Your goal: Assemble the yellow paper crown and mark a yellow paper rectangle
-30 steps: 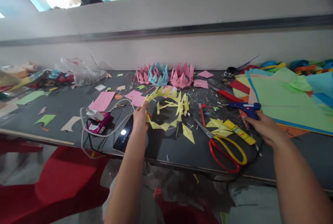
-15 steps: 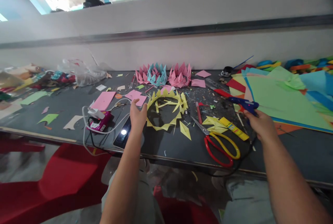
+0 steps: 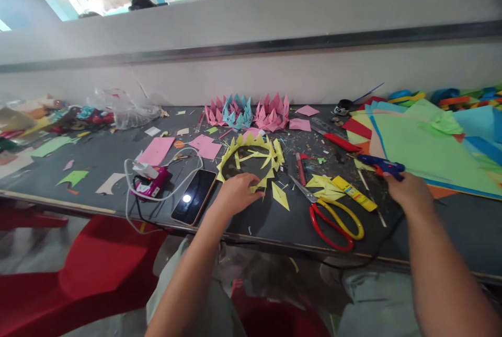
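Observation:
A ring of folded yellow paper points lies flat on the dark table. My left hand rests on the ring's near edge, fingers pinched on the yellow paper. My right hand is wrapped round the handle of a blue glue gun, which points left just above the table near the stack of coloured paper sheets. Between my hands lie loose yellow folded pieces, a yellow glue tube and scissors with red and yellow handles.
A phone with a lit screen and a pink charger with white cable lie left of my left hand. Pink and blue paper crowns stand at the back. Pink squares, scraps and a plastic bag litter the left. Red chairs stand below.
My left hand let the yellow ring down flat onto the table, opened, then moved to its near edge and pinched it. My right hand with the glue gun shifted slightly right and lower.

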`<state>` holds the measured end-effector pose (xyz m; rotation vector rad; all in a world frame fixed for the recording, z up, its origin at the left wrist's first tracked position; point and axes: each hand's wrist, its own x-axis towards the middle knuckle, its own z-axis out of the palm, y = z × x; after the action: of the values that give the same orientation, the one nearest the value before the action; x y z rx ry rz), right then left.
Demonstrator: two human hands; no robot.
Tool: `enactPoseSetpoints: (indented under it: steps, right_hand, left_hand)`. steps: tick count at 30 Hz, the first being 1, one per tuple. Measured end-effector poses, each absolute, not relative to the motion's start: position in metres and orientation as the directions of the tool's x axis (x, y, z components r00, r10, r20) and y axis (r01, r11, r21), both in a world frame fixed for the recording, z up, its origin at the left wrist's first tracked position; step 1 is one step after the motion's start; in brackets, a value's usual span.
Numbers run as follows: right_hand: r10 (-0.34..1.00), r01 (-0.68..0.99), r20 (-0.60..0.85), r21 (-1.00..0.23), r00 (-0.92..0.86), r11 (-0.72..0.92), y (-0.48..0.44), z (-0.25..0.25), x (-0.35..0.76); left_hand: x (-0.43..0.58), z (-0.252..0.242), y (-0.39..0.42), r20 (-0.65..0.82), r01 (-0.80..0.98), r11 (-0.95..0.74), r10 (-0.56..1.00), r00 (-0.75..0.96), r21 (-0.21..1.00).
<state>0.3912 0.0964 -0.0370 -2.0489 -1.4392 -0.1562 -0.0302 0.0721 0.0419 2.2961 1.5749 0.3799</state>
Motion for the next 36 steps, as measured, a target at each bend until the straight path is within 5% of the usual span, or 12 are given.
enactPoseSetpoints:
  steps: [4, 7, 13, 17, 31, 36]
  right_hand:
    - [0.719, 0.822, 0.452, -0.486, 0.528, -0.299, 0.093, -0.018, 0.379]
    - [0.707, 0.834, 0.519, -0.52, 0.481, -0.186, 0.091, 0.001, 0.349]
    - [0.847, 0.772, 0.531, -0.551, 0.031, 0.317, 0.067, 0.026, 0.231]
    - [0.761, 0.578, 0.575, -0.525, -0.3, 0.625, 0.044, 0.032, 0.176]
    - [0.721, 0.537, 0.613, -0.508, -0.323, 0.673, 0.041, 0.018, 0.166]
    - [0.646, 0.664, 0.654, -0.284, -0.393, 0.692, 0.046, 0.023, 0.174]
  left_hand:
    - [-0.03, 0.038, 0.072, -0.014, 0.851, -0.312, 0.937, 0.35, 0.421]
    - [-0.031, 0.038, 0.073, -0.019, 0.829, -0.321, 0.929, 0.37, 0.458]
    - [-0.028, 0.047, 0.067, -0.035, 0.57, -0.235, 0.906, 0.422, 0.788]
    - [-0.027, 0.053, 0.063, -0.064, 0.449, -0.126, 0.921, 0.385, 0.884]
    - [-0.03, 0.056, 0.058, -0.05, 0.313, -0.083, 0.917, 0.395, 0.946]
    - [-0.027, 0.054, 0.057, 0.06, 0.454, -0.278, 0.897, 0.438, 0.846]
